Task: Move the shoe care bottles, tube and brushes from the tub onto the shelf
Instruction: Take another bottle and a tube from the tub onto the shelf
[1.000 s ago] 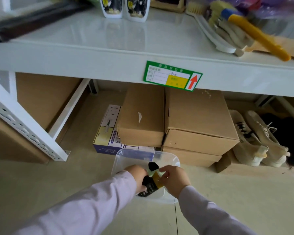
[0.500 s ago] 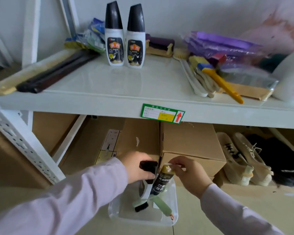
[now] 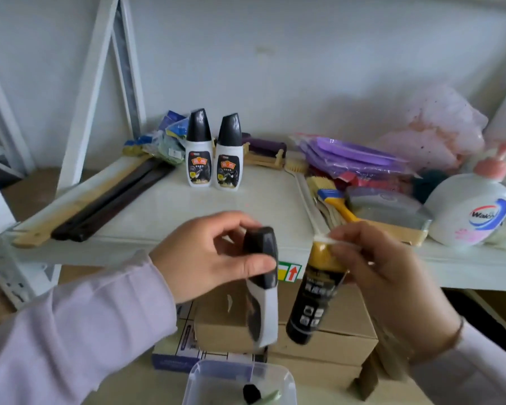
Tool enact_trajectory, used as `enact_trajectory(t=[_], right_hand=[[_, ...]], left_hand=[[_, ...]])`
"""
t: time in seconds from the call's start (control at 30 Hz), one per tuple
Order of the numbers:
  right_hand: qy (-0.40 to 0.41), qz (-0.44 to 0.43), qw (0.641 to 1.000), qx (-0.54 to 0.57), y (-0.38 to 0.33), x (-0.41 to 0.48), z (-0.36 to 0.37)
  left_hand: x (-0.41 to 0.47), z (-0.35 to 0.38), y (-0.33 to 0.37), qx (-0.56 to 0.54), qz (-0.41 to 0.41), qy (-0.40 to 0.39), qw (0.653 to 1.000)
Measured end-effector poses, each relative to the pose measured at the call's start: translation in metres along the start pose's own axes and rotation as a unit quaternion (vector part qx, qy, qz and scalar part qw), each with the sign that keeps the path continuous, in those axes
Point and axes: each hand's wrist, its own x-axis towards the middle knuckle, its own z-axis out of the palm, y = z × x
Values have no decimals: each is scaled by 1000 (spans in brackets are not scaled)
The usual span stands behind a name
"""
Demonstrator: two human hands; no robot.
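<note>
nearest, at the bottom edge, the clear tub still holds something dark and a pale green piece, too cut off to name. above it the left hand has its fingers pinched on the black cap of a white shoe care bottle, which hangs cap-up below the shelf edge. the right hand nips the crimped end of a black and gold tube between thumb and fingertips, so it dangles at a tilt, just beside the bottle but apart.

both look light. the bottle seems rigid plastic and likely smooth; a hold on its body would be surer than on the cap. the tube probably gives when squeezed, so its stiff crimp is a fair hold.

beyond, on the shelf, 2 matching bottles stand upright with bare surface in front of them.
</note>
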Motion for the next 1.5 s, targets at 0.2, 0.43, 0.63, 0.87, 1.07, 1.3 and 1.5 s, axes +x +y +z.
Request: enact_trajectory(t=[0.2,0.43,0.63,0.87,1.07,1.3,1.5], right_hand=[[110,-35,993,12,-22,68,-18],[114,6,993,-16,-11,131,-10],[86,14,994,-70,1,155,0],[68,26,994,-84,9,172,8],[63,17,993,-96,13,170,11],[35,1,992,-121,15,164,10],[17,-4,992,-126,12,160,8]], left_hand=[[41,-29,36,-47,19,76,996],[102,-35,38,-56,-22,149,987],[140,-32,25,35,-53,191,980],[170,-26,20,99,-87,225,966],[181,-19,15,131,-111,225,959],[191,-16,16,160,-154,214,951],[189,-17,19,179,-152,197,952]])
